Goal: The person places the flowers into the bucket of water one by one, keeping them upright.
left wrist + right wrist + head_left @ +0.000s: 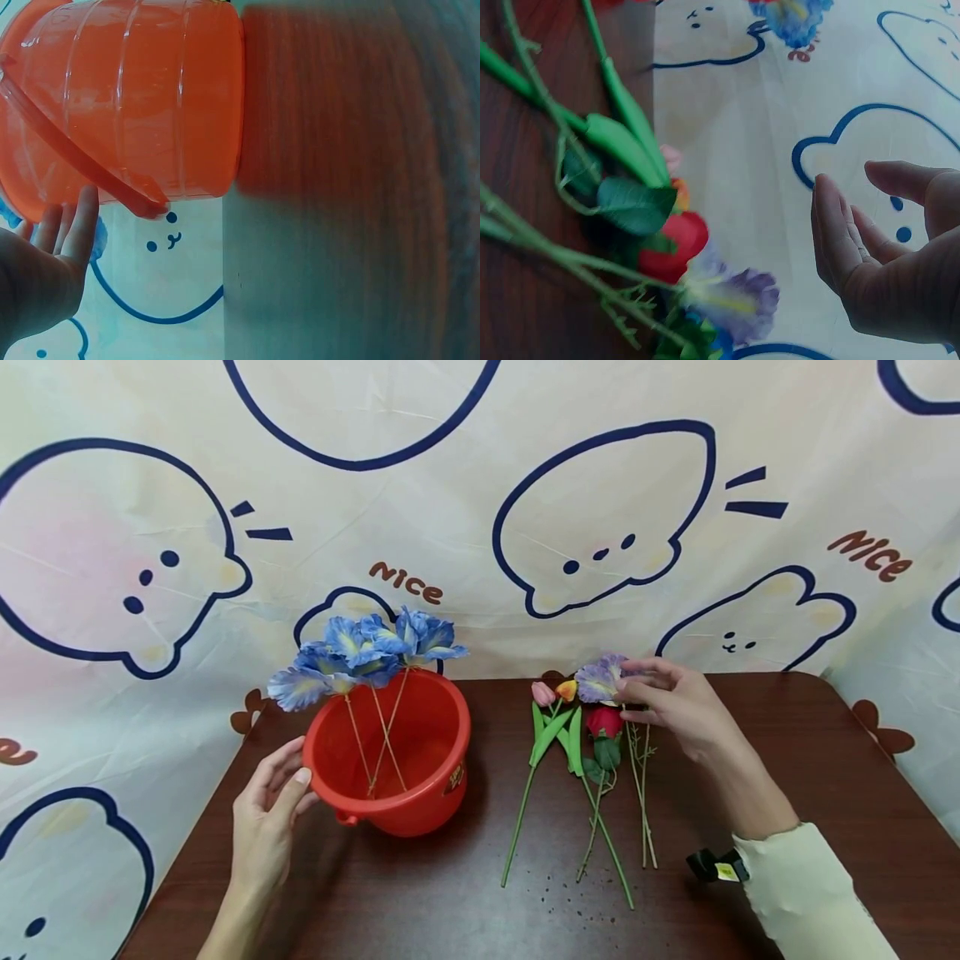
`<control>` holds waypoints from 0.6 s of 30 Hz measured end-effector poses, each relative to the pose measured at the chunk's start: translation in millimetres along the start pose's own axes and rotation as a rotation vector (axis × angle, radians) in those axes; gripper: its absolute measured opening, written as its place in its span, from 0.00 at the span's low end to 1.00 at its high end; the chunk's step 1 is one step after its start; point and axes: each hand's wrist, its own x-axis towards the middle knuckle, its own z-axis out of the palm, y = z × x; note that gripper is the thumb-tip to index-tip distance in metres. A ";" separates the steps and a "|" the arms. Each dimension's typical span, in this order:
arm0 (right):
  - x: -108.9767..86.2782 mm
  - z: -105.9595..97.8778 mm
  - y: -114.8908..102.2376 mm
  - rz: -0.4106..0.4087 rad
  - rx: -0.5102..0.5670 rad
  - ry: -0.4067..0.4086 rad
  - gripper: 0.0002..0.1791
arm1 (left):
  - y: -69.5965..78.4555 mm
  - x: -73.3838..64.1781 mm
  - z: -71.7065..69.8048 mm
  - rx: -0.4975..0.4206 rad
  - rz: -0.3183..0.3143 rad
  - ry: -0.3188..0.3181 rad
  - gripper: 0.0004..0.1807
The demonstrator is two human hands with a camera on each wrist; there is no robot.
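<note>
A red plastic bucket (420, 814) stands on the table, with several blue artificial irises (360, 647) leaning in it on thin stems. My left hand (266, 814) rests against the bucket's left side near the rim; in the left wrist view its fingers (79, 232) are straight beside the wall. My right hand (671, 702) hovers over the flowers at the right, its fingers (829, 225) relaxed with nothing between them. Nearest to it lie a purple iris (597, 679) and a red rose (604, 722). Left of these are a pink tulip (543, 694) and an orange-yellow tulip (567, 691).
The brown wooden table (420, 893) has small dark crumbs scattered below the flower stems. A patterned cloth backdrop (600, 410) hangs directly behind the table. The bucket's red handle (82, 161) hangs against its side. A black strap (716, 867) is at the right cuff.
</note>
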 end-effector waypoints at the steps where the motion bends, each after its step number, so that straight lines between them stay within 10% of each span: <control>1: -0.1 -2.1 2.9 0.000 0.002 0.002 0.28 | -0.4 -0.1 0.0 -0.006 0.005 -0.002 0.24; 18: -4.0 -27.2 50.6 0.049 0.050 0.008 0.34 | -2.0 1.3 0.2 -0.066 0.045 -0.026 0.24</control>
